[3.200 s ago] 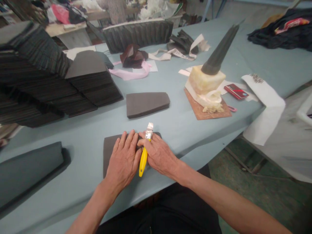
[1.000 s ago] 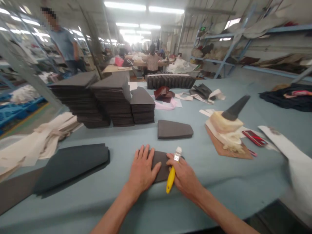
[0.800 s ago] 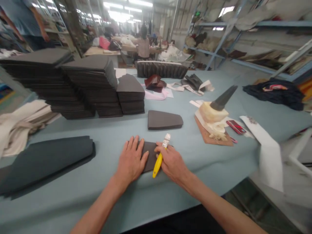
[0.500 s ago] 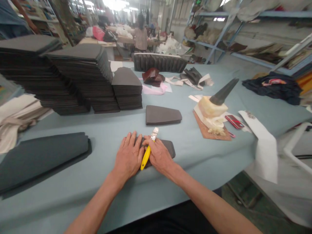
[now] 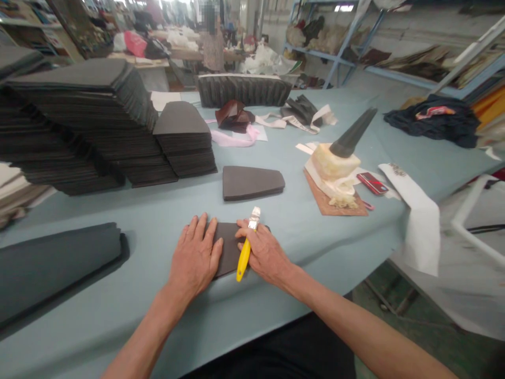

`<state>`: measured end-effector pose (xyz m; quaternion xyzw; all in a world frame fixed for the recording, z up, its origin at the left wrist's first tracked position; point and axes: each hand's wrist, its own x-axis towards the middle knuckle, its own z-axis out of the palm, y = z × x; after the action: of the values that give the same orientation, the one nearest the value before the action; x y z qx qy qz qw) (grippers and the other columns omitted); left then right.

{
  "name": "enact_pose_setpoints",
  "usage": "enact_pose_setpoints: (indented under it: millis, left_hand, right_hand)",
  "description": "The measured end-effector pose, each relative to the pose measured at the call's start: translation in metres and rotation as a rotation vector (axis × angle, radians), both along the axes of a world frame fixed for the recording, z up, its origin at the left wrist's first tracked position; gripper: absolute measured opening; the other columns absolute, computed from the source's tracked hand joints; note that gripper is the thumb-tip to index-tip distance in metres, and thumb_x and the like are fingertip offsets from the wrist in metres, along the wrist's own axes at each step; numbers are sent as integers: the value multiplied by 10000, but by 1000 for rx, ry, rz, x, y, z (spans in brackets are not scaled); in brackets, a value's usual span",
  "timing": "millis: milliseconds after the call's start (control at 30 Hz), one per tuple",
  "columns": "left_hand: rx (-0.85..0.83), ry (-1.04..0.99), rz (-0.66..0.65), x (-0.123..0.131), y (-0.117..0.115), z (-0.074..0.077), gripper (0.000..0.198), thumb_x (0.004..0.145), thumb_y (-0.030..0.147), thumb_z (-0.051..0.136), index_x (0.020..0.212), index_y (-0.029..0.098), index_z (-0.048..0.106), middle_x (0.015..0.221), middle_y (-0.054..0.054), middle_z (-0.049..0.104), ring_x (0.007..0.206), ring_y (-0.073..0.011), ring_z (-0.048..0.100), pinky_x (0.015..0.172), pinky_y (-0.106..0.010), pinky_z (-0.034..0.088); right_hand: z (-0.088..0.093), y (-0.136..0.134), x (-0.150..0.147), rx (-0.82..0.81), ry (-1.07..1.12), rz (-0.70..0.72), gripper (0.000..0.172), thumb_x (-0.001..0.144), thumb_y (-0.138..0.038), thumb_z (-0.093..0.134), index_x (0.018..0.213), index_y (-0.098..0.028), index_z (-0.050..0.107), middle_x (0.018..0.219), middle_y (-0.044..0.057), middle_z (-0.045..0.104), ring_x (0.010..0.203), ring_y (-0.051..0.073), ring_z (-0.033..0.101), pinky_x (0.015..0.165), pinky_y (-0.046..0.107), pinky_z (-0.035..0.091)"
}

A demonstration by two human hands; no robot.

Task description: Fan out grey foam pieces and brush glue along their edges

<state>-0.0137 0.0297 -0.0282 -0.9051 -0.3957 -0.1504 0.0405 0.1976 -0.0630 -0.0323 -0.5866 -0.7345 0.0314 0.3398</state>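
My left hand (image 5: 195, 252) lies flat with fingers spread on the left part of a dark grey tapered panel (image 5: 231, 247). In my right hand (image 5: 266, 250) is a paintbrush (image 5: 244, 258) with a yellow handle, its pale bristle end pointing away from me. The fingers of that hand also rest on the panel's right part and hide much of it. Just beyond my hands lies a small stack of similar grey panels (image 5: 252, 183). To the left is a larger dark green-grey panel stack (image 5: 59, 268).
Tall stacks of dark panels (image 5: 90, 121) stand at the back left, with a lower stack (image 5: 185, 139) beside them. On the right, a brown board (image 5: 331, 202) carries a yellowish block (image 5: 335, 160) with a dark cone. A red box (image 5: 372, 183) lies near a white strip (image 5: 422, 231).
My hands have moved apart on the panel, baring its middle. The view has shifted, so the stacks appear farther left. The paintbrush stays in my right hand.
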Motion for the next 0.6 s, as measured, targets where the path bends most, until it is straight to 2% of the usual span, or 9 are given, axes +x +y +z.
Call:
enact_pose_setpoints:
  millis: [300, 433, 533, 600]
  left_hand:
    - [-107, -60, -16, -3, 5, 0, 621, 1127, 449, 363, 1601, 107, 574, 1727, -223, 489, 1620, -454, 448, 1316, -667, 417]
    - [-101, -30, 3, -7, 1, 6, 601, 1126, 438, 421, 1649, 156, 508, 1742, -200, 477, 1635, -417, 440, 1316, -660, 420]
    - [-79, -2, 39, -25, 0, 17, 582, 1120, 450, 468, 1652, 217, 495, 1760, -152, 468, 1645, -358, 439, 1326, -604, 430]
    - [-56, 2, 88, -49, 2, 29, 547, 1108, 459, 500, 1599, 221, 548, 1717, -144, 531, 1610, -319, 491, 1329, -543, 439]
  right_hand:
    - [2, 2, -4, 45, -15, -19, 223, 1018, -107, 615, 1223, -194, 631, 1512, 218, 708, 1374, 366, 698, 1128, 579, 592]
    - [-2, 2, -4, 62, -37, -6, 229, 1020, -100, 595, 1224, -196, 636, 1485, 220, 725, 1378, 362, 701, 1121, 580, 598]
    - [-9, 3, -5, 99, -36, -23, 209, 1029, -106, 570, 1207, -192, 638, 1484, 227, 725, 1330, 371, 729, 1089, 589, 610]
    - [-13, 3, -5, 123, -38, -20, 189, 1038, -122, 569, 1199, -190, 640, 1471, 229, 732, 1332, 379, 729, 1081, 592, 610]
